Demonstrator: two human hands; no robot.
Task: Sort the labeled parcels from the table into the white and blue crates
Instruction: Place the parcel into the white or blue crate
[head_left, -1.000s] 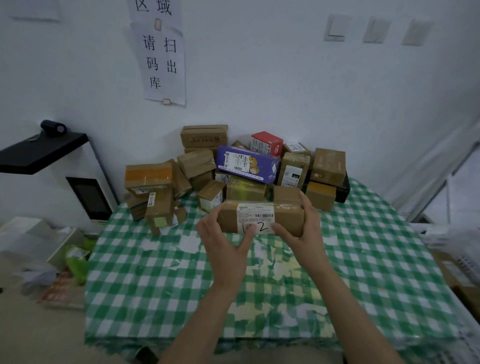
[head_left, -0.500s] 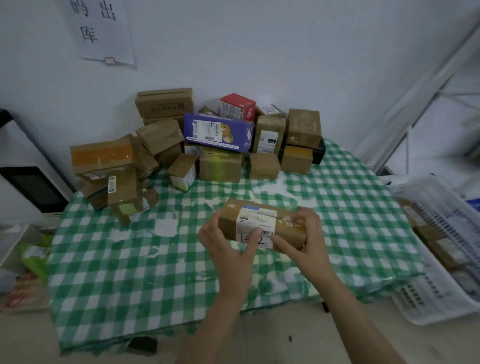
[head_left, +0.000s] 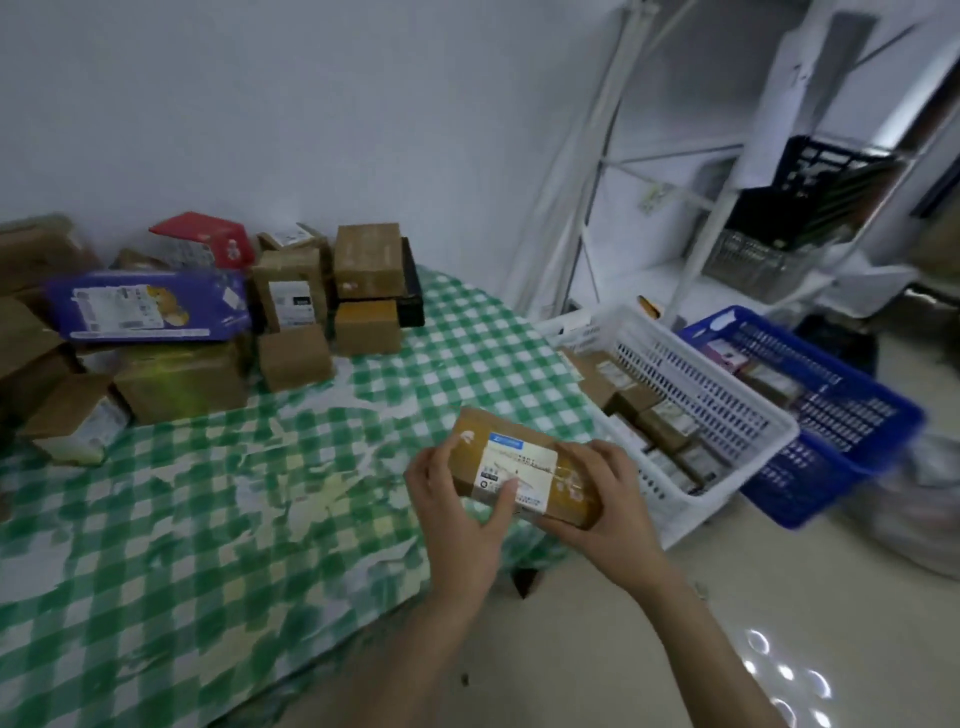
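Note:
A long brown cardboard parcel (head_left: 519, 457) with a white label is held in the air over the table's right front corner. My left hand (head_left: 462, 514) grips its left end, thumb across the label. My right hand (head_left: 608, 504) grips its right end. To the right on the floor stands the white crate (head_left: 717, 415) with several parcels inside. Beyond it sits the blue crate (head_left: 841, 410), also holding parcels. A pile of parcels (head_left: 291, 301) remains at the back of the table.
The table carries a green and white checked cloth (head_left: 208, 519). A purple box (head_left: 150, 306) and a red box (head_left: 208, 239) lie in the pile. White metal shelving (head_left: 691, 218) with a black crate (head_left: 810, 192) stands behind the crates. Bare floor lies in front.
Both hands have carried the parcel from the pile toward me and to the right, past the table's corner. The view has swung right, bringing the white and blue crates into sight.

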